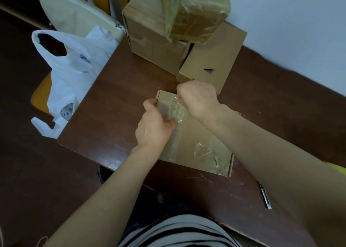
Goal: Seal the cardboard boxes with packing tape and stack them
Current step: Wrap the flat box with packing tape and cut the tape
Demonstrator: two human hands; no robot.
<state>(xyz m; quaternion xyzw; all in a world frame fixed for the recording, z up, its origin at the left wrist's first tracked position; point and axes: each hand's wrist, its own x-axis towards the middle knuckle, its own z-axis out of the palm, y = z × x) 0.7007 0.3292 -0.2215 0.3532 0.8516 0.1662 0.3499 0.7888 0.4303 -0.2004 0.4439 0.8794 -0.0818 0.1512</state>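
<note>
On the table (pixel 112 97), your left hand (pixel 153 127) and right hand (pixel 198 99) are pinching tape (pixel 177 115) onto one box (pixel 196 140); taped boxes (pixel 155 31) are standing stacked.

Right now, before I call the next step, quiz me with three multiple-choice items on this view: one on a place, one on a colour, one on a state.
1. Where is the white bag?
A) beside the table's left edge
B) on the stacked boxes
C) in the person's lap

2. What colour is the table?
A) white
B) dark brown
C) green

3. What is the state of the tape strip on the near box?
A) lying untouched
B) held by one hand only
C) pinched by both hands

Answers:
1 A: the bag sits just off the left edge.
2 B: the bare wood is dark brown.
3 C: the left hand and the right hand both pinch it at the far end.
</note>
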